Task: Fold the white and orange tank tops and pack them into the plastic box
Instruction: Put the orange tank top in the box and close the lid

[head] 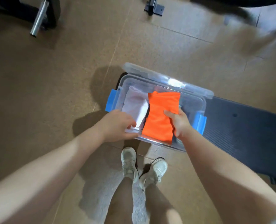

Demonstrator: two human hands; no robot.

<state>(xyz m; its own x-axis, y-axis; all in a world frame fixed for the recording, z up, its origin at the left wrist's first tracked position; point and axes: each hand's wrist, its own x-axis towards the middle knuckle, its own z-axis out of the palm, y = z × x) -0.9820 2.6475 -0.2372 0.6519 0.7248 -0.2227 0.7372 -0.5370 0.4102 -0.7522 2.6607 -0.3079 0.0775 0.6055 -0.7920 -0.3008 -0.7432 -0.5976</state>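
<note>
Writing: no brand, label or lettering is showing legibly on any item.
Hard to make out: the top right corner is smearing into blur; dark metal gym equipment [42, 15] is being cut off by the upper edge, and the box's near wall is partly hiding behind both hands.
Plastic box [197, 101]: a clear tub with blue clips, sitting open on the end of a dark padded bench [247, 126], its clear lid [166, 78] lying just behind it.
White tank top [134, 105]: folded, lying in the left half of the box.
Orange tank top [159, 117]: folded into a bright rectangle, lying over the right half, just beside the white one.
Left hand [116, 125]: fingers [130, 126] are curling round the near edge of the white tank top.
Right hand [180, 123]: thumb and fingers are pinching the orange tank top's right edge.
Below: two pale sneakers [129, 162] are standing on the brown floor [53, 78].
</note>
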